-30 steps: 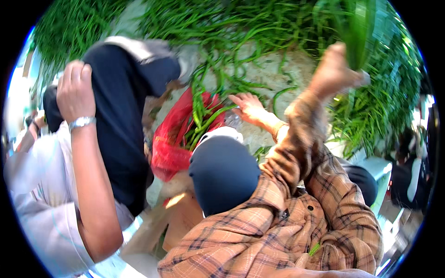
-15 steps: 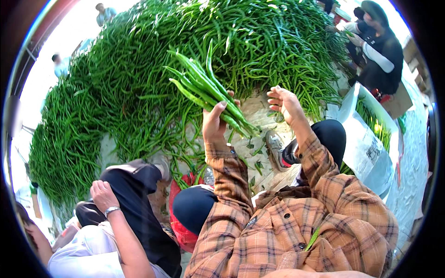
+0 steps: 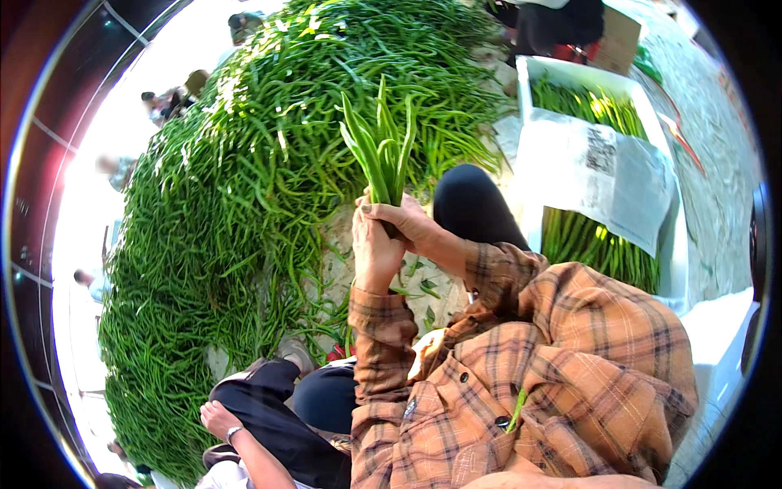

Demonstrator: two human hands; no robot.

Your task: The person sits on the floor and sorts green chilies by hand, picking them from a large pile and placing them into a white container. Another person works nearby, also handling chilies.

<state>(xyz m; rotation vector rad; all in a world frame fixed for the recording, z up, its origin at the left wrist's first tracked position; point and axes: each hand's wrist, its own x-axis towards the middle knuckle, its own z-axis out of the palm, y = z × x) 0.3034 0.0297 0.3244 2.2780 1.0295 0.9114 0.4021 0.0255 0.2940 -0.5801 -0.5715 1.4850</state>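
A small bunch of long green chili peppers (image 3: 380, 159) stands nearly upright in front of me, tips pointing away. My left hand (image 3: 375, 248) is closed around its lower end. Wrapped about the same end from the right, my right hand (image 3: 414, 222) has its thumb across the peppers. The stem ends are mostly hidden inside both hands. Just beyond them spreads a large heap of the same green chili peppers (image 3: 252, 187).
On the right stands a white box (image 3: 675, 236) of green peppers, partly covered by a white printed sheet (image 3: 582, 175). A seated person's hand (image 3: 218, 420) with a wristband rests on dark trousers at lower left. A brown cardboard box (image 3: 617, 41) is behind.
My right hand, apart from the bunch before, has come onto its lower end. The bunch has turned more upright. The view has swung right, showing more of the white box.
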